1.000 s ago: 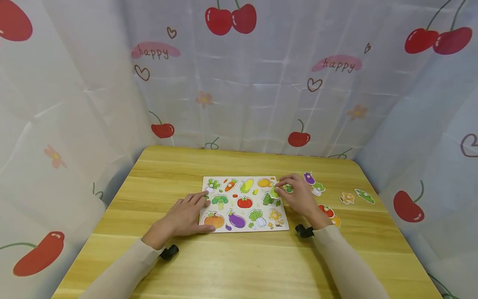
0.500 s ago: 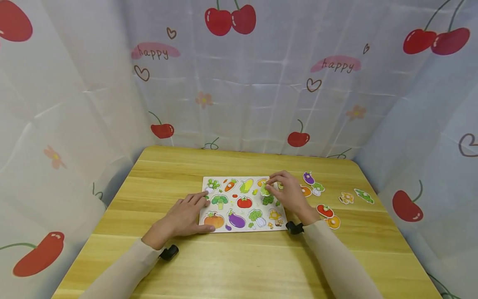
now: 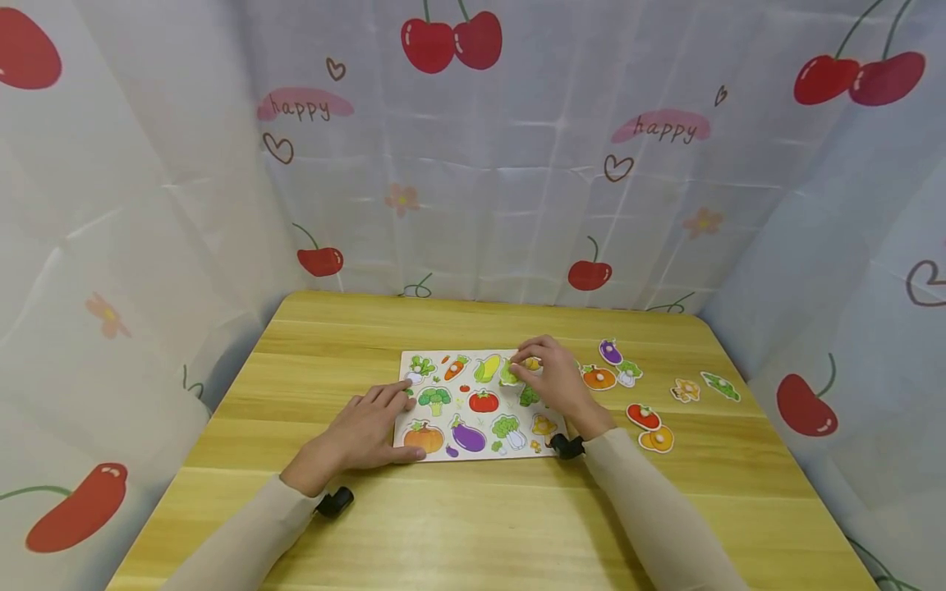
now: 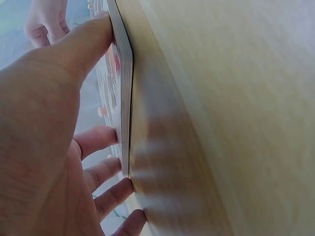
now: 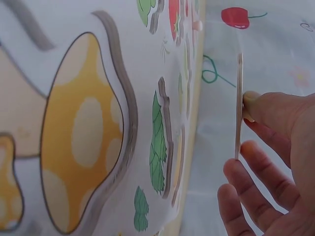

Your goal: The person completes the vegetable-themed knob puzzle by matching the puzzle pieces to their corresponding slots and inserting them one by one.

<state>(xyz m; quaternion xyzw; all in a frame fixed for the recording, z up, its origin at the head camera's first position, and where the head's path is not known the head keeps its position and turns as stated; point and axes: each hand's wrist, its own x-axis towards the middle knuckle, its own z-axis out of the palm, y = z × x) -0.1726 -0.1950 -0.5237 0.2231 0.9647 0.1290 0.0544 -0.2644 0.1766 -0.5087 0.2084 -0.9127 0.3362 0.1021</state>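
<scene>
One green piece [image 3: 507, 373], pinched in the grip of the right hand [image 3: 556, 379], hangs apart above the board [image 3: 458, 402], toward one o'clock.
Hand and piece have shifted toward nine o'clock, uncovering the pumpkin piece [image 3: 599, 377] at three; seating looks undone. The left hand [image 3: 369, 425] stays, fingers spread, at the nine-o'clock edge.

Wooden table [image 3: 473, 529]: one
Puzzle board [image 3: 519, 408]: one
Hands [image 3: 368, 427]: two
Held piece [image 5: 239, 73]: one
Loose pieces [image 3: 644, 418] on table: at least seven
Wrist cameras [image 3: 337, 501]: two
</scene>
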